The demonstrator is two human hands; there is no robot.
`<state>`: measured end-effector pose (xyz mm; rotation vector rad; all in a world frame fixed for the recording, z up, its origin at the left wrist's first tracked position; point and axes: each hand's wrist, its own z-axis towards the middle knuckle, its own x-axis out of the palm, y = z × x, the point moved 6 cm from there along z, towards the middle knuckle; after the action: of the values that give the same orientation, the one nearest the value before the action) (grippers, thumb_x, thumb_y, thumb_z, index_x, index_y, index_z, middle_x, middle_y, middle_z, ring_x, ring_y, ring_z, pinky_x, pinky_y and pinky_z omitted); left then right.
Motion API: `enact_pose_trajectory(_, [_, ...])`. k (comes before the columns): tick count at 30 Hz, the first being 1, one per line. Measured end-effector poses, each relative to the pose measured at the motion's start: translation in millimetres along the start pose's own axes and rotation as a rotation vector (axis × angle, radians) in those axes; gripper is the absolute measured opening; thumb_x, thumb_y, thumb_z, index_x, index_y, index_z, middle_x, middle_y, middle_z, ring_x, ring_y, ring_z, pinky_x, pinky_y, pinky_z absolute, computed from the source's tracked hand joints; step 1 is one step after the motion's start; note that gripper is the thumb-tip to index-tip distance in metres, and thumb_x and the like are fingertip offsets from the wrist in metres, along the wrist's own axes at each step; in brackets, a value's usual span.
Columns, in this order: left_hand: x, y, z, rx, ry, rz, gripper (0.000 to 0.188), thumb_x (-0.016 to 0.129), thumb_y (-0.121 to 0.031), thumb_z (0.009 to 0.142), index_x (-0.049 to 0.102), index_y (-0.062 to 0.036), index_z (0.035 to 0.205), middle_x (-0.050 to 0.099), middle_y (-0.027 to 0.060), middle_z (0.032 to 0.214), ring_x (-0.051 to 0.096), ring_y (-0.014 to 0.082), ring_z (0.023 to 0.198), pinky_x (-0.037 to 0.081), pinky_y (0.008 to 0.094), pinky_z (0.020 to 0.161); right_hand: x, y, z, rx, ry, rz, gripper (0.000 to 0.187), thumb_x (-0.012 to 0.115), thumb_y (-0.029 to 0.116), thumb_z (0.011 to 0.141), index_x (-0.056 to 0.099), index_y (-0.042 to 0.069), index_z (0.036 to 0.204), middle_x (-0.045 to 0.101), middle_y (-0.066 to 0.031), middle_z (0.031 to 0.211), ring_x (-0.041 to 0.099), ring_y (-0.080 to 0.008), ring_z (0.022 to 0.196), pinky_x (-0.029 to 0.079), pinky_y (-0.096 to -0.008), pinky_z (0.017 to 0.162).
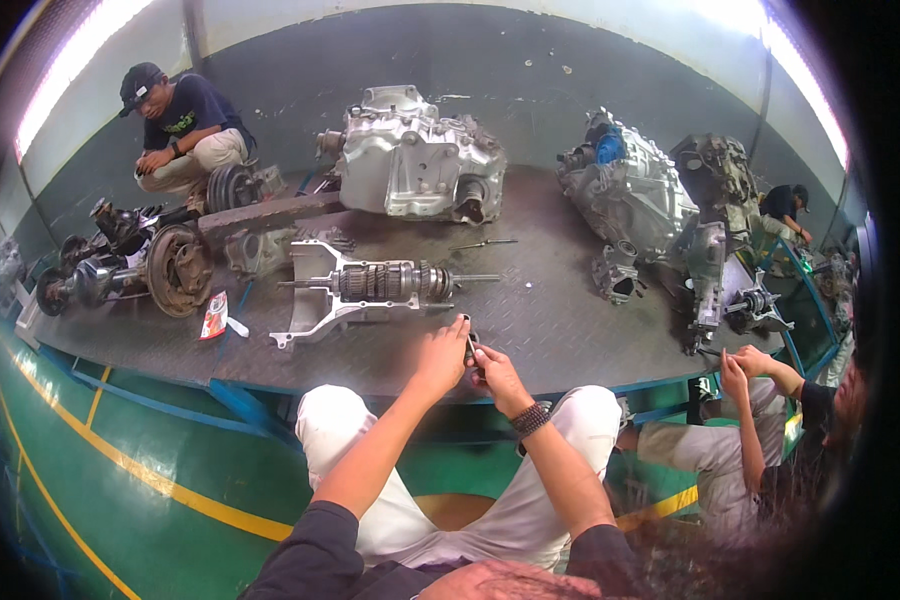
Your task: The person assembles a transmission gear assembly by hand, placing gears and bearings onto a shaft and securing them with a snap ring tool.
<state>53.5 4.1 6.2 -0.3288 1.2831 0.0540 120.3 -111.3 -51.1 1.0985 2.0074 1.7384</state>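
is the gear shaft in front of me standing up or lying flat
Lying flat. The gear shaft rests on its side on the dark metal platform, its length running left to right, beyond both hands.

Bright window glare up top, fisheye-bent dark edges, sharp centre

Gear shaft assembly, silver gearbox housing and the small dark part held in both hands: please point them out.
Gear shaft assembly (390, 282): head view, on the gear cluster.
Silver gearbox housing (410, 160): head view, on its side wall.
Small dark part (470, 350): head view, on its visible top.
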Motion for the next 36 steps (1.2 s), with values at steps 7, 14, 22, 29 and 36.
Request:
enact_pose_trajectory(7, [7, 1, -5, -0.017, -0.014, -0.099, 0.077, 0.069, -0.019, 0.095, 0.039, -0.0049, 0.165, 0.039, 0.0133, 0.172, 0.055, 0.0359, 0.142, 0.050, 0.0533, 0.111, 5, 6, -7, 0.036, -0.007, -0.034, 0.036, 0.051, 0.024, 0.114, 0.065, 0.012, 0.144, 0.070, 0.0018, 0.097, 0.061, -0.0098, 0.071, 0.054, -0.0283, 0.066])
enact_pose_trajectory(14, [8, 8, -4, -0.016, 0.012, -0.175, 0.077, 0.066, -0.013, 0.095, 0.038, -0.0032, 0.166, 0.040, 0.0147, 0.172, 0.053, 0.0380, 0.143, 0.050, 0.0498, 0.114, 8, 14, -12, 0.027, -0.031, -0.126, 0.046, 0.059, 0.026, 0.110, 0.058, 0.012, 0.154, 0.075, -0.0018, 0.106, 0.061, -0.0097, 0.071, 0.054, -0.0274, 0.064])
enact_pose_trajectory(22, [6, 10, -5, -0.029, 0.024, -0.227, 0.076, 0.064, -0.012, 0.095, 0.038, -0.0035, 0.166, 0.038, 0.0148, 0.173, 0.055, 0.0396, 0.141, 0.051, 0.0496, 0.112, 4, 23, -12, -0.138, -0.056, -0.167, 0.047, 0.060, 0.016, 0.109, 0.055, 0.004, 0.154, 0.079, -0.0079, 0.105, 0.065, -0.0104, 0.068, 0.054, -0.0259, 0.062])
enact_pose_trajectory(29, [5, 10, -7, -0.019, 0.049, -0.261, 0.073, 0.060, -0.013, 0.099, 0.035, -0.0040, 0.167, 0.036, 0.0157, 0.174, 0.052, 0.0423, 0.144, 0.050, 0.0500, 0.114, -2, 39, -2, -0.368, -0.118, -0.343, 0.038, 0.059, 0.016, 0.110, 0.060, 0.000, 0.145, 0.079, -0.0089, 0.101, 0.069, -0.0126, 0.073, 0.056, -0.0269, 0.065])
enact_pose_trajectory(36, [-18, 3, -7, -0.031, -0.104, -0.335, 0.063, 0.064, -0.020, 0.102, 0.045, -0.0030, 0.160, 0.045, 0.0190, 0.167, 0.050, 0.0392, 0.147, 0.046, 0.0502, 0.117, 11, 98, -13, -0.651, -0.219, -0.752, 0.020, 0.062, 0.013, 0.106, 0.074, -0.001, 0.114, 0.078, -0.0107, 0.084, 0.073, -0.0143, 0.076, 0.057, -0.0316, 0.071])
